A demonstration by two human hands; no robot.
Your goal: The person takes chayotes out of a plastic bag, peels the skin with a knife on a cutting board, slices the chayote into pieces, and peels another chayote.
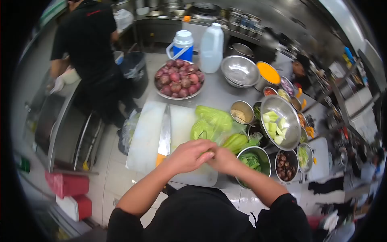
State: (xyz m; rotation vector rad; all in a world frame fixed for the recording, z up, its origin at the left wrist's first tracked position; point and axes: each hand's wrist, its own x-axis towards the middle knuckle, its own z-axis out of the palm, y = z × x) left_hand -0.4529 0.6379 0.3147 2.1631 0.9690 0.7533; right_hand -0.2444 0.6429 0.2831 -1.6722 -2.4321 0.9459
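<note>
Hands (192, 155) meet near the cutting board's (199, 178) right edge.

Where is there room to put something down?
On the white board, left of the knife. The steel table looks bare too, between the onions and the shiny stacked bowls. It's crowded on the right, around the leafy pot and the big bowl of green pieces.

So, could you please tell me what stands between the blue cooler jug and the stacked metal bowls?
A translucent plastic jug stands between the cooler jug and metal bowls, in the head view.
</note>
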